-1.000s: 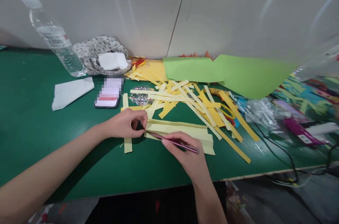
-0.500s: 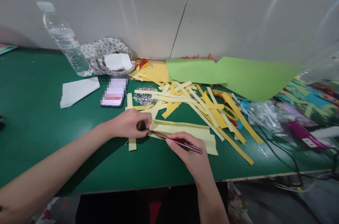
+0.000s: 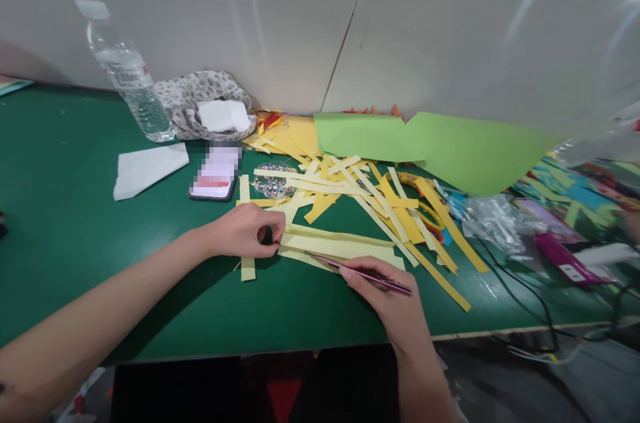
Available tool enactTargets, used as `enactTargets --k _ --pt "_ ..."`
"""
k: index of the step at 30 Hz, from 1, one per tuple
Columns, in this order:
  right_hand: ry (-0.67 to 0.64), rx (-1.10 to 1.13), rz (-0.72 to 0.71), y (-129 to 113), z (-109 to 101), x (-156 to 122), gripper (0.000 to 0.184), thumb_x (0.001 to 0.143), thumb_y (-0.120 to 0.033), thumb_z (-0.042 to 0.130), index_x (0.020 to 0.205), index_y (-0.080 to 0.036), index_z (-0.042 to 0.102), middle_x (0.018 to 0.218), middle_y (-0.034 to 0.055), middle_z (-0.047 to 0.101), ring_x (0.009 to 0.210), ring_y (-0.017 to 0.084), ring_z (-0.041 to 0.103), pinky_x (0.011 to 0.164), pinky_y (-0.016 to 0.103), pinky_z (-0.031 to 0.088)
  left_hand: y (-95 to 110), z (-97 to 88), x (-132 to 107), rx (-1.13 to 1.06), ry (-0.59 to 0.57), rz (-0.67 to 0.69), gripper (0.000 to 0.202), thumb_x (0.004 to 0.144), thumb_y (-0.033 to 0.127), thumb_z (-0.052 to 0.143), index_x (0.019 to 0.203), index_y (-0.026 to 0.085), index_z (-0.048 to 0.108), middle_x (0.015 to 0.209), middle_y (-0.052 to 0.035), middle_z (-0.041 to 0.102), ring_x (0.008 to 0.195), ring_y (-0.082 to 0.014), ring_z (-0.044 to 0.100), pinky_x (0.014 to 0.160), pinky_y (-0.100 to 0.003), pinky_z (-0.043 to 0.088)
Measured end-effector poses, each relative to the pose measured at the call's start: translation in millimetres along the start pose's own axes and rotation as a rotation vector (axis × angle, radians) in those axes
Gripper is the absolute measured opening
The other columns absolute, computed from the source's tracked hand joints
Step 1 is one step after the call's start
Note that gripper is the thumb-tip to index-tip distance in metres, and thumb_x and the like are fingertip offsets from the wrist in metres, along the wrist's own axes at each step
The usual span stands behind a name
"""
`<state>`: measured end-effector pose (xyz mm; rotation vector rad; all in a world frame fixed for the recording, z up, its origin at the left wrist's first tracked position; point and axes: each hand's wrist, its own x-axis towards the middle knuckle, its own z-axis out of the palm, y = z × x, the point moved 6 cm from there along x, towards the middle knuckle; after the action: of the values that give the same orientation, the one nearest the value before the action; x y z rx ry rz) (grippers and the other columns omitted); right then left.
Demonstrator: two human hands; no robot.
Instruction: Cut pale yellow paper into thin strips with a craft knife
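My left hand [image 3: 253, 230] pinches the left end of a folded pale yellow paper strip [image 3: 345, 244] lying on the green table. A slim purple pointed tool [image 3: 373, 278], shaped like a pen or tweezers, is held between the thumb and fingers of my right hand [image 3: 393, 290]. Its fine tip rests at or just above the strip's lower fold, left of the middle. Under my left wrist and fingers a short pale yellow strip [image 3: 248, 268] lies upright to the view, partly covered.
Loose yellow paper strips [image 3: 370, 193] lie behind the folded one, over scissors [image 3: 431, 215] and near a clear dish of beads [image 3: 274, 181]. Further out are a phone [image 3: 215, 173], a water bottle [image 3: 133, 80], green paper [image 3: 450, 146], a plastic bag [image 3: 495, 220] and black cables [image 3: 523, 296].
My right hand has slid to the right along the paper with the purple tool, whose tip moved away from my left fingers. My left hand keeps its pinch on the strip's end.
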<state>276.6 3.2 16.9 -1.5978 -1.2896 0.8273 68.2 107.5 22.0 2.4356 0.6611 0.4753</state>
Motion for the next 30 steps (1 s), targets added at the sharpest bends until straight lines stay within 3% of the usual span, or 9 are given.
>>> enactTargets --k 17,30 --pt "0.039 -0.019 0.008 20 -49 -5 0.011 0.065 -0.031 0.078 0.069 -0.022 0.074 0.072 0.004 0.072 0.07 0.021 0.066 0.064 0.029 0.053 -3 1.7 -1 0.031 -0.019 -0.023 0.006 0.071 0.018 0.058 0.072 0.019 0.053 0.061 0.0063 0.062 0.052 -0.0066 0.056 0.051 -0.016 0.038" --pt "0.135 -0.073 0.055 52 -99 -12 0.016 0.061 -0.034 0.082 0.07 -0.023 0.075 0.075 0.0047 0.072 0.072 0.021 0.065 0.065 0.029 0.052 0 -0.1 1 0.023 -0.023 -0.028 0.005 0.071 0.017 0.058 0.071 0.019 0.053 0.062 0.0057 0.064 0.051 -0.0065 0.055 0.052 -0.018 0.038"
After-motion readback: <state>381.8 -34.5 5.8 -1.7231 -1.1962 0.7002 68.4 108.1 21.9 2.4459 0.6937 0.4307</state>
